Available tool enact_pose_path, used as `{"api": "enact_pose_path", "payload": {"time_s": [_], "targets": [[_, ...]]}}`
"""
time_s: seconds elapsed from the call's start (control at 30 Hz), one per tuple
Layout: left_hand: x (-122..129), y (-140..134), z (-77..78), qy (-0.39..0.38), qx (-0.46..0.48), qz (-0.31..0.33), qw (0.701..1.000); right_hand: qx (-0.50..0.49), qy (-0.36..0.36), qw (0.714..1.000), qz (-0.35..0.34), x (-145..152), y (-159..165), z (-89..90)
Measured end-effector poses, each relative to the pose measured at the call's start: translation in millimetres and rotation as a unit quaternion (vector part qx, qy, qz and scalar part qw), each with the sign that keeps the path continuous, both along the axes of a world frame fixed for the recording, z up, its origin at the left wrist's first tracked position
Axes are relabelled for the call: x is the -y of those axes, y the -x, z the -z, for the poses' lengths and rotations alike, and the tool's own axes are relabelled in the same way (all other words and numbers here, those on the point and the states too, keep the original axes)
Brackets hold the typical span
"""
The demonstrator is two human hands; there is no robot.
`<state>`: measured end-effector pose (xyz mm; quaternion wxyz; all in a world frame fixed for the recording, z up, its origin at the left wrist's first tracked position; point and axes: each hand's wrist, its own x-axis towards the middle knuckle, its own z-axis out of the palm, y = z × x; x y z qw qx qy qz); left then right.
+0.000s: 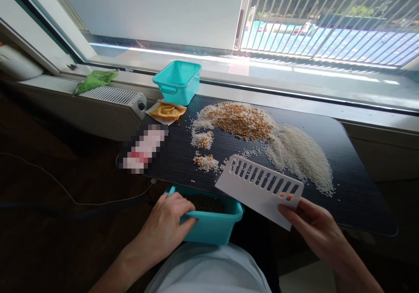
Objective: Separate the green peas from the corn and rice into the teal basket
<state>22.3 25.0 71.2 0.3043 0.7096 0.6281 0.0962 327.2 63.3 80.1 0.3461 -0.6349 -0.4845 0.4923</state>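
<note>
My left hand [170, 218] is closed on the near left rim of a turquoise plastic bin [211, 229], held against my body below the table edge. Dark greenish small grains [207, 203] lie inside it, too shaded to name. My right hand [316, 223] grips the right end of a flat white plastic sheet [250, 195] with a row of slots. The sheet is tilted over the table's front edge, beside the bin. Beyond it, white rice [301, 157] lies in a long heap, with round tan beans [244, 120] mixed through its left part. Two small clumps of rice and beans [206, 163] lie nearer.
Another turquoise bin [178, 81] stands at the table's back left. Yellow-orange folded food [166, 111] rests on white paper beside it. A blurred-out object [144, 149] lies at the left edge, near a cable [108, 203]. A green cloth [96, 81] lies on the radiator [113, 96].
</note>
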Motion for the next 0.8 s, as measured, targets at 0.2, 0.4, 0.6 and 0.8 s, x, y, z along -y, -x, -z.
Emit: {"api": "enact_pose_path", "payload": {"time_s": [0.2,0.4,0.6,0.8], "targets": [[0.9,0.0,-1.2,0.005,-0.003,0.001,1.0,-0.026,0.006,0.999,-0.035,-1.3,8.1,4.3],[1.3,0.2,-1.9,0.009,-0.008,0.003,1.0,-0.053,-0.048,0.997,0.026,-21.4,23.9,24.1],[1.6,2.0,0.8,0.003,-0.007,-0.002,1.0,-0.034,-0.06,0.998,-0.009,-26.5,21.1,31.5],[0.5,2.4,0.5,0.004,-0.008,-0.004,1.0,-0.01,-0.08,0.997,-0.001,-18.2,17.1,28.7]]}}
